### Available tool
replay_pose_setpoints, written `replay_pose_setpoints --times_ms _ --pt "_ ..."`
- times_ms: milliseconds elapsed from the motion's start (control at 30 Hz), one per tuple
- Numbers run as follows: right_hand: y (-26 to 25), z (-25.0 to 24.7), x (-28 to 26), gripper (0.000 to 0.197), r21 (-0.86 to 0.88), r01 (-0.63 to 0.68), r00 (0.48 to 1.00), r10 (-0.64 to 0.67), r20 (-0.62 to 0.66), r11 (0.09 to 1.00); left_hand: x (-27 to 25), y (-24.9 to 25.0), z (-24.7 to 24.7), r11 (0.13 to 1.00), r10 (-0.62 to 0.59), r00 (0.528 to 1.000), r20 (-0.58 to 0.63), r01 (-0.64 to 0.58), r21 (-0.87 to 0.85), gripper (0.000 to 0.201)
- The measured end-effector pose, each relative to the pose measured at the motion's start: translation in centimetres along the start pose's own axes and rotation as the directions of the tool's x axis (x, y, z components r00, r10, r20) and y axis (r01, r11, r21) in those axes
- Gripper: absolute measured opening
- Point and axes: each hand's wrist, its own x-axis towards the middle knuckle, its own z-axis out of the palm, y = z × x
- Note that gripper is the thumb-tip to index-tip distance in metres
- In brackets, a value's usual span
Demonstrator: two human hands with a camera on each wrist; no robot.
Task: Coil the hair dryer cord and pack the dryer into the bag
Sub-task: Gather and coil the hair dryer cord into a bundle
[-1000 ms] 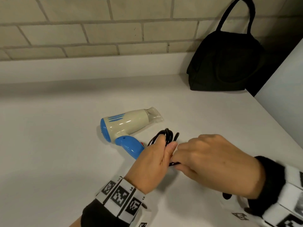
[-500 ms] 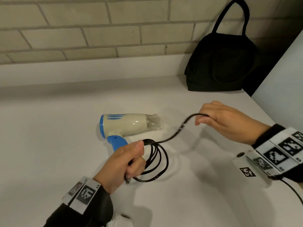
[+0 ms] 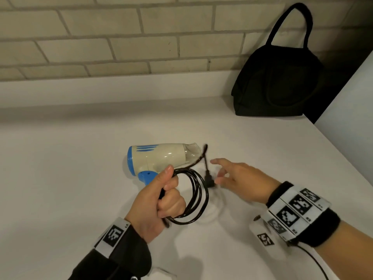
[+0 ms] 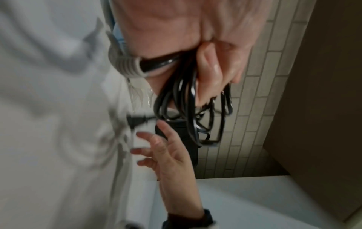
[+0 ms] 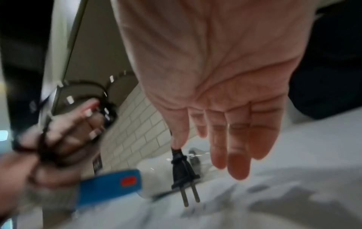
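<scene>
While my left hand (image 3: pixel 159 201) is fisted round several loops of the black cord (image 3: pixel 198 196), thumb laid along the top of the bundle, my right hand (image 3: pixel 240 178) hangs beside the coil at about 3 o'clock of it with nothing in it. Its fingers (image 5: pixel 238 144) are straight and lie side by side, slightly parted at the tips; the head view shows the thumb stuck out toward 11 o'clock. The plug (image 5: pixel 184 168) dangles free from the cord's loose end between my two hands, prongs pointing down at the counter (image 3: pixel 70 178), just off my right fingertips; I cannot tell whether they touch it, as that spot is blurred. The hair dryer (image 3: pixel 159 158) lies on its side on the white counter at 12 o'clock of my left hand, nozzle toward 3 o'clock, its blue handle (image 5: pixel 109 186) running down into my left fist. The black bag (image 3: pixel 276 85) stands upright at 1 o'clock, far corner of the counter, leaning on the brick wall (image 3: pixel 121 37), well apart from the dryer.
</scene>
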Motion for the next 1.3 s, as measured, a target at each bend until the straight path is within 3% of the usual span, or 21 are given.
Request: replay_pose_setpoints --times_ms 67,100,167,200,267,400,533,667,733,800,933,1200,1233,1300 --pt "-0.9 0.7 -1.1 0.033 0.409 0.102 0.994 -0.077 -0.079 0.907 0.4 -0.1 0.3 0.999 0.005 0.997 -0.078 -0.008 -0.037 0.043" --pt "-1.6 1.1 -1.8 0.037 0.606 0.145 0.989 -0.088 -0.123 0.782 0.5 -0.1 0.4 0.998 0.012 0.995 -0.103 -0.017 -0.053 0.043" --pt "-2.8 1.8 -2.8 0.067 0.839 0.152 0.987 -0.132 -0.097 0.523 0.8 -0.3 0.8 0.997 0.03 0.992 -0.12 -0.037 -0.062 0.04" --pt "-3.4 2.3 -3.0 0.079 0.878 0.138 0.985 -0.157 -0.074 0.457 0.9 -0.4 0.9 0.998 0.035 0.992 -0.117 -0.042 -0.055 0.038" --pt "-4.4 2.9 -2.8 0.083 0.903 0.139 0.988 -0.122 -0.097 0.407 0.9 -0.7 1.1 0.999 0.038 0.995 -0.094 -0.041 -0.03 0.04" --pt "-6.2 3.6 -2.0 0.057 0.824 0.25 0.955 0.008 -0.295 0.509 0.9 -0.9 1.3 0.999 0.029 0.997 -0.069 -0.027 0.018 0.045" --pt "-6.5 5.0 -1.0 0.047 0.9 0.275 0.949 0.056 -0.311 0.337 0.9 -0.7 1.3 0.999 0.003 0.996 -0.093 -0.008 -0.049 0.041" --pt "-6.2 5.4 -0.3 0.021 0.947 0.248 0.969 -0.035 -0.246 0.207 1.3 -0.2 0.8 0.997 0.026 0.992 -0.122 -0.034 -0.069 0.041" --pt "-5.5 5.3 -0.4 0.009 0.954 0.205 0.977 -0.097 -0.188 0.218 1.3 -0.2 0.5 0.999 0.035 0.989 -0.143 -0.038 -0.015 0.042" --pt "-4.9 4.9 -0.8 0.02 0.948 0.137 0.983 -0.156 -0.095 0.288 1.1 -0.4 0.4 0.999 0.029 0.986 -0.165 -0.025 0.027 0.042" --pt "-5.3 3.9 -2.0 0.016 0.942 0.034 0.976 -0.212 0.04 0.334 0.8 -0.2 0.5 1.0 0.019 0.987 -0.16 -0.016 0.025 0.041" --pt "-5.3 5.5 -2.3 0.012 0.936 0.068 0.982 -0.187 -0.003 0.345 0.5 -0.6 0.6 0.999 -0.012 0.989 -0.149 0.004 -0.053 0.043" --pt "-5.3 5.4 -2.1 0.005 0.919 0.105 0.986 -0.161 -0.046 0.379 0.6 -0.6 0.7 0.998 -0.013 0.989 -0.147 0.004 -0.06 0.043" --pt "-5.0 4.8 -1.7 0.015 0.836 0.201 0.978 -0.159 -0.139 0.511 0.9 -0.6 0.8 0.997 -0.021 0.99 -0.137 0.01 -0.08 0.042"
